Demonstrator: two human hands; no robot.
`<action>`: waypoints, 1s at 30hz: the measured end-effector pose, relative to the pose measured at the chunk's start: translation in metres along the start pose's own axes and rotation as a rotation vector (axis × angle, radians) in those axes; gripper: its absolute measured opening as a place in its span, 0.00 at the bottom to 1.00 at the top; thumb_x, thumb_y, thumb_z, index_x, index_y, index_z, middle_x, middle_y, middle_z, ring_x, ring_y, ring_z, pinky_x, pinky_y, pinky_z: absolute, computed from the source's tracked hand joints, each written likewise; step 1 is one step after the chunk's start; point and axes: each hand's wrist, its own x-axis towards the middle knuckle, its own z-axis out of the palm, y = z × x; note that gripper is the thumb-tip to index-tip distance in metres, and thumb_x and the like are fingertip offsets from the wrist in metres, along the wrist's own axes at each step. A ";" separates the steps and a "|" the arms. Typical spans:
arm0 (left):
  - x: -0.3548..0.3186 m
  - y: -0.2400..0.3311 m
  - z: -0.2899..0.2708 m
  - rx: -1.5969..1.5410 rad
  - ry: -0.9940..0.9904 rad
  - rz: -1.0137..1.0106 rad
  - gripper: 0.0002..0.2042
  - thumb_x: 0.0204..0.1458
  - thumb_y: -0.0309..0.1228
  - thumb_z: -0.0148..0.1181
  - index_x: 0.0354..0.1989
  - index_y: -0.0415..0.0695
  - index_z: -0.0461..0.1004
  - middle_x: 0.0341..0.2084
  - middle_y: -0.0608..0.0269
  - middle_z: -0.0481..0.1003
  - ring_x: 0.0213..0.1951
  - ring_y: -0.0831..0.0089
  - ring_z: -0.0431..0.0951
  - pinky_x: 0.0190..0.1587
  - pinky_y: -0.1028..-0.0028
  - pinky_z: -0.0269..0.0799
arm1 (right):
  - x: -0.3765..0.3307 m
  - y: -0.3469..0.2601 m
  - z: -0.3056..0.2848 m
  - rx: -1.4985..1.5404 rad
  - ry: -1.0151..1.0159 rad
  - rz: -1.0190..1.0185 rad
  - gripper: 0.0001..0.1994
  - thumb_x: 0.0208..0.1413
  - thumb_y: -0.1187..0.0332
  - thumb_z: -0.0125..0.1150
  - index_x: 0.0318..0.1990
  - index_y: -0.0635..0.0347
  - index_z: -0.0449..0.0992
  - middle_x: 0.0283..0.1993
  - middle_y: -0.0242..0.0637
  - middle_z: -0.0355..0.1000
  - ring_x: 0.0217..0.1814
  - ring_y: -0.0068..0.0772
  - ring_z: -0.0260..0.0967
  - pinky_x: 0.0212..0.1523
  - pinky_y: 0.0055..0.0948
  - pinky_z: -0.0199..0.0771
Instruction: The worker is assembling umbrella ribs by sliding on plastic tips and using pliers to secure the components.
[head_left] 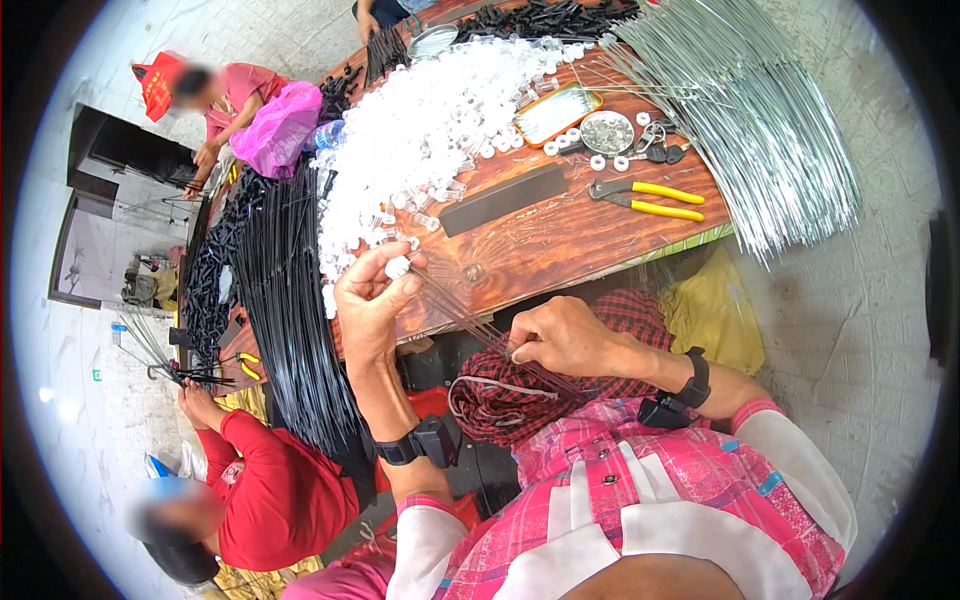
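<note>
My left hand is raised over the table's near edge, closed in a pinch on a small white plastic cap. Several thin wires slant from beside that cap down toward my lap. My right hand is closed around these wires lower down, fingers pressed together. Whether the wire ends sit inside the cap is too small to tell. Past my left hand spreads a large heap of white and clear plastic caps. A dark flat bar lies on the wooden table.
Yellow-handled pliers, a round dish, a yellow-rimmed tray and keys lie farther back. Silver wires overhang the right edge, black rods the left. A co-worker in red sits close at left; others work beyond.
</note>
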 end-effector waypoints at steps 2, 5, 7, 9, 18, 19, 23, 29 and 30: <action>-0.001 0.002 0.003 0.021 0.013 0.000 0.21 0.43 0.19 0.71 0.48 0.35 0.76 0.33 0.57 0.81 0.23 0.89 0.70 0.26 0.89 0.64 | 0.000 0.000 0.002 0.001 0.012 0.004 0.07 0.45 0.67 0.68 0.28 0.60 0.80 0.25 0.43 0.76 0.28 0.45 0.76 0.30 0.39 0.72; -0.003 0.004 0.005 0.033 0.019 0.010 0.20 0.44 0.18 0.70 0.48 0.35 0.76 0.33 0.58 0.81 0.23 0.90 0.67 0.26 0.90 0.62 | 0.001 0.002 0.004 -0.001 0.019 0.019 0.07 0.45 0.67 0.68 0.28 0.60 0.80 0.25 0.43 0.76 0.28 0.44 0.76 0.30 0.38 0.72; -0.004 0.005 0.006 0.050 0.038 0.000 0.20 0.44 0.18 0.69 0.49 0.35 0.76 0.34 0.57 0.81 0.24 0.89 0.70 0.27 0.89 0.64 | 0.002 0.002 0.005 -0.003 0.014 0.030 0.07 0.45 0.66 0.68 0.28 0.60 0.80 0.25 0.42 0.76 0.27 0.44 0.76 0.29 0.38 0.72; -0.004 0.006 0.006 0.046 0.033 -0.002 0.20 0.44 0.17 0.69 0.49 0.35 0.76 0.34 0.56 0.81 0.25 0.88 0.72 0.28 0.89 0.65 | 0.002 0.002 0.004 -0.007 0.006 0.014 0.07 0.45 0.66 0.68 0.27 0.60 0.79 0.25 0.43 0.76 0.27 0.45 0.76 0.29 0.39 0.72; -0.011 0.008 0.012 0.027 0.064 -0.016 0.20 0.45 0.16 0.67 0.50 0.34 0.75 0.36 0.55 0.81 0.29 0.86 0.76 0.31 0.89 0.69 | 0.001 -0.001 0.006 -0.070 0.007 -0.009 0.07 0.45 0.67 0.67 0.28 0.61 0.78 0.25 0.46 0.75 0.29 0.49 0.75 0.30 0.42 0.71; -0.011 0.010 0.015 0.062 0.071 -0.033 0.20 0.46 0.16 0.66 0.50 0.34 0.75 0.36 0.55 0.81 0.29 0.86 0.76 0.31 0.89 0.69 | 0.001 -0.002 0.004 -0.069 0.009 -0.005 0.07 0.45 0.67 0.67 0.28 0.61 0.78 0.25 0.46 0.75 0.29 0.49 0.75 0.30 0.42 0.71; -0.014 0.014 0.017 0.120 0.103 -0.014 0.19 0.48 0.14 0.63 0.50 0.34 0.75 0.36 0.56 0.81 0.30 0.86 0.75 0.32 0.89 0.68 | 0.001 -0.004 0.005 -0.022 0.013 0.023 0.07 0.45 0.67 0.67 0.26 0.62 0.78 0.26 0.45 0.76 0.29 0.48 0.76 0.31 0.42 0.73; -0.017 0.016 0.015 0.065 0.108 -0.025 0.19 0.48 0.13 0.61 0.51 0.34 0.75 0.37 0.58 0.80 0.36 0.82 0.78 0.35 0.87 0.71 | -0.010 -0.001 0.011 0.148 0.084 0.129 0.09 0.45 0.66 0.68 0.28 0.62 0.77 0.27 0.44 0.77 0.30 0.46 0.77 0.32 0.40 0.74; -0.016 0.015 0.014 0.068 0.099 -0.031 0.19 0.48 0.13 0.60 0.51 0.34 0.75 0.37 0.58 0.80 0.37 0.81 0.78 0.36 0.86 0.71 | -0.011 -0.002 0.009 0.106 0.074 0.152 0.10 0.46 0.66 0.69 0.28 0.63 0.76 0.27 0.44 0.77 0.30 0.46 0.77 0.31 0.39 0.74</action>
